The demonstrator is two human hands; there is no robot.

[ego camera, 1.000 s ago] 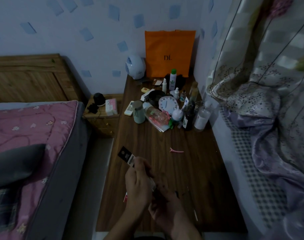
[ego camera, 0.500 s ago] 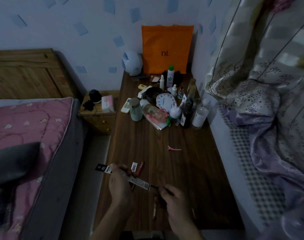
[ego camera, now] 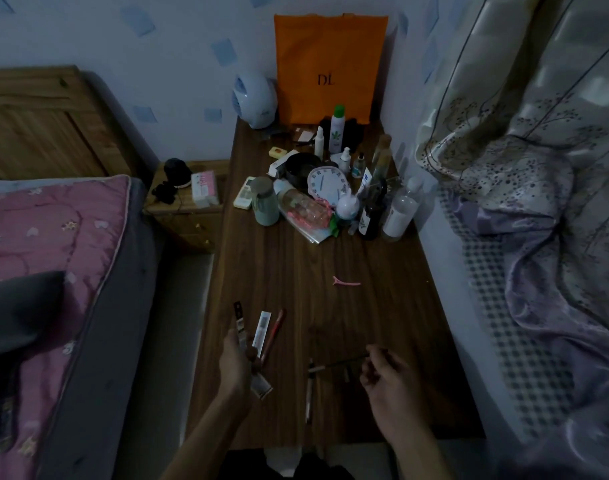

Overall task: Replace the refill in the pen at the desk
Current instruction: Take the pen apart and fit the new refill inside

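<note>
Refill (ego camera: 344,359) pulled clear of packet (ego camera: 241,329), near the pen (ego camera: 309,393).
Right hand (ego camera: 387,375) pinches its end, likely flimsy; left hand (ego camera: 234,365) grips packet.

blocking far end of desk (ego camera: 289,265) with bottle clutter (ego camera: 398,213) | leaving mid-desk wood passable around pink clip (ego camera: 346,282) | crowding near edge with pen parts (ego camera: 309,393), red pen (ego camera: 274,332) | walling right with curtain (ego camera: 503,161)

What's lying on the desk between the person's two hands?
In the head view, a slim pen part lies between the left hand, gripping a packet, and the right hand, near the tip of the thin refill it pinches.
</note>
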